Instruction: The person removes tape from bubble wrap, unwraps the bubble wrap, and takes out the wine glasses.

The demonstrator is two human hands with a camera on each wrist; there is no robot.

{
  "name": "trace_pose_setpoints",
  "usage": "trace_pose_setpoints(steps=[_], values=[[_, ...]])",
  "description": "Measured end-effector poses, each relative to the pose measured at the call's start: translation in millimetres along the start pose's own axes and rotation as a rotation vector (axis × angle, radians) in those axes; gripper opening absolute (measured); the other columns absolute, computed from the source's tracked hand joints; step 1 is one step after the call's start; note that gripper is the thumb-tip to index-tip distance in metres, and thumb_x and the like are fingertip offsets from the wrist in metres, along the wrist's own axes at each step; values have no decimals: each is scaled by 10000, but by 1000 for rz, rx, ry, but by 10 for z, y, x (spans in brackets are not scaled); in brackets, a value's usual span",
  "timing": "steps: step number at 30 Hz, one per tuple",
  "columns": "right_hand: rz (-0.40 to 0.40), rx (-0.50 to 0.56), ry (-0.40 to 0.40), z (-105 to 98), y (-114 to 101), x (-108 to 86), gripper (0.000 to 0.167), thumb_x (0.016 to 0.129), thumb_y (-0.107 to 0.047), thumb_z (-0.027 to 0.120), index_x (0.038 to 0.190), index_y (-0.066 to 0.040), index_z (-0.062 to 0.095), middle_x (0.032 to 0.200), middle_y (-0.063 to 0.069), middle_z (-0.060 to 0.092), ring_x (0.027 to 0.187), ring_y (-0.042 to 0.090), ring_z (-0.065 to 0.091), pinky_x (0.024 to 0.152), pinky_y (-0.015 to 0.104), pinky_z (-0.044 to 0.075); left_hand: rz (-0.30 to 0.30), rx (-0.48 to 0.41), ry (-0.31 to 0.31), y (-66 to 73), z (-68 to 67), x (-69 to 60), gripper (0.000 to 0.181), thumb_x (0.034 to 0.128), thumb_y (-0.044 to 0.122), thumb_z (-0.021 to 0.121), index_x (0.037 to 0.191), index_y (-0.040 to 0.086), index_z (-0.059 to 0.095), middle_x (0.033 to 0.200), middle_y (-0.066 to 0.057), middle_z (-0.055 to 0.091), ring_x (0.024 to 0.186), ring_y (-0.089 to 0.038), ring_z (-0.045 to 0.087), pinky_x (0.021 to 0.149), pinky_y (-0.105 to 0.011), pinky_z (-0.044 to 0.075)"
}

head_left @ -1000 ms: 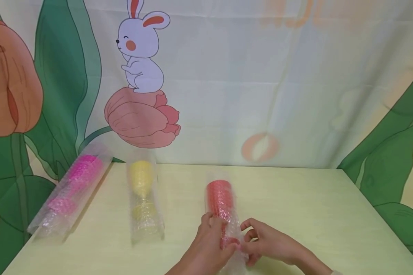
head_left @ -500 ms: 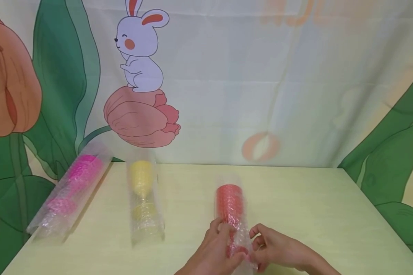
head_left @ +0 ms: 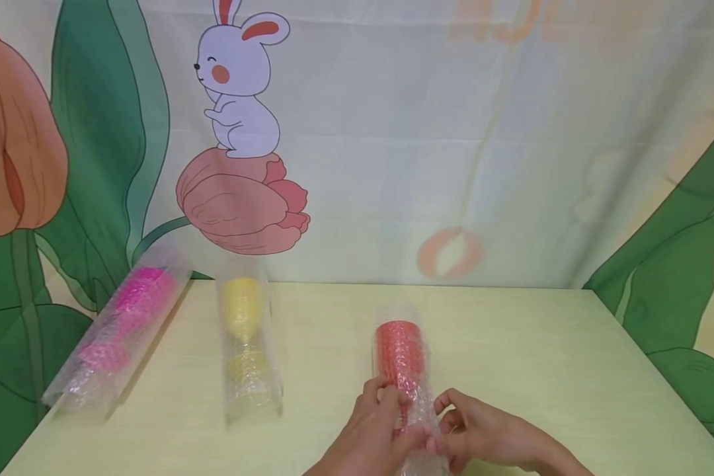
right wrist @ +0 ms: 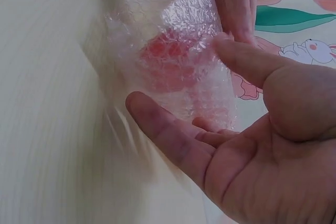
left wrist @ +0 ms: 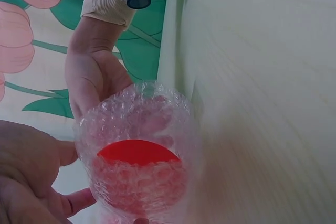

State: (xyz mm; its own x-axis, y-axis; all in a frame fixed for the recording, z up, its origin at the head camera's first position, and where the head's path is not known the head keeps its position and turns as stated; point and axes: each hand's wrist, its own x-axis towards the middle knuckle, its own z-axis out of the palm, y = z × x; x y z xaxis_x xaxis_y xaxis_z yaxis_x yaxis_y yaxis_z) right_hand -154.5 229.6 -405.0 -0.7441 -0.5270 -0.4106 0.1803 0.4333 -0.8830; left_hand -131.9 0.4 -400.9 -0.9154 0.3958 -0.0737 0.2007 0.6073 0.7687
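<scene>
In the head view a red object (head_left: pixel 400 350) lies lengthwise on the table inside clear bubble wrap (head_left: pixel 424 463). My left hand (head_left: pixel 371 423) grips the bundle from the left and above, its fingers bent over the wrap. On the right side, my right hand (head_left: pixel 488 430) holds the wrap's near edge, thumb against it and fingers curled. The right wrist view shows that thumb on the wrap (right wrist: pixel 191 11) and the index finger stretched apart from it. Through the open end, the left wrist view shows the red round end (left wrist: pixel 139 152). My left fingertips are partly hidden.
A yellow goblet-like object (head_left: pixel 242 307) in bubble wrap lies left of the hands. Farther left, a bright pink wrapped object (head_left: pixel 145 291) slants across the table's left edge. A printed cloth (head_left: pixel 357 152) with a rabbit and tulips hangs behind the pale table (head_left: pixel 571 370).
Over the last second, both hands and the red bundle have shifted right and slightly nearer. In the last half second they barely moved, the bundle turning a little. The other bundles stayed put.
</scene>
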Motion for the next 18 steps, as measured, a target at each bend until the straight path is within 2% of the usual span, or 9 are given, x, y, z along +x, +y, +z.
trace_pose_setpoints(steps=[5,11,14,18], values=[[-19,-99,80,-3,14,67,333,1080,-356,545,1181,-38,554,866,98,671,722,277,687,728,374,584,18,33,55,-25,-7,46,236,990,341,682,1132,166,610,1350,-107,446,1126,-253,502,807,-420,537],[-80,-185,210,35,-37,135,387,1076,-404,534,931,-53,611,720,79,622,614,222,619,590,361,554,-9,79,111,-8,10,92,272,986,415,656,1067,156,654,1315,-101,482,1100,-262,526,748,-449,517],[-92,-210,252,42,-59,164,423,1075,-396,536,844,-47,591,661,67,602,569,201,597,557,348,540,-19,65,129,-5,8,105,261,979,403,646,1036,148,661,1277,-82,486,1058,-243,529,734,-434,499],[-101,-240,286,41,-77,186,411,1060,-360,579,802,-41,594,631,52,591,539,182,585,541,326,531,-41,22,129,-3,2,109,229,955,363,644,1011,140,637,1220,-63,462,957,-216,497,695,-391,462]])
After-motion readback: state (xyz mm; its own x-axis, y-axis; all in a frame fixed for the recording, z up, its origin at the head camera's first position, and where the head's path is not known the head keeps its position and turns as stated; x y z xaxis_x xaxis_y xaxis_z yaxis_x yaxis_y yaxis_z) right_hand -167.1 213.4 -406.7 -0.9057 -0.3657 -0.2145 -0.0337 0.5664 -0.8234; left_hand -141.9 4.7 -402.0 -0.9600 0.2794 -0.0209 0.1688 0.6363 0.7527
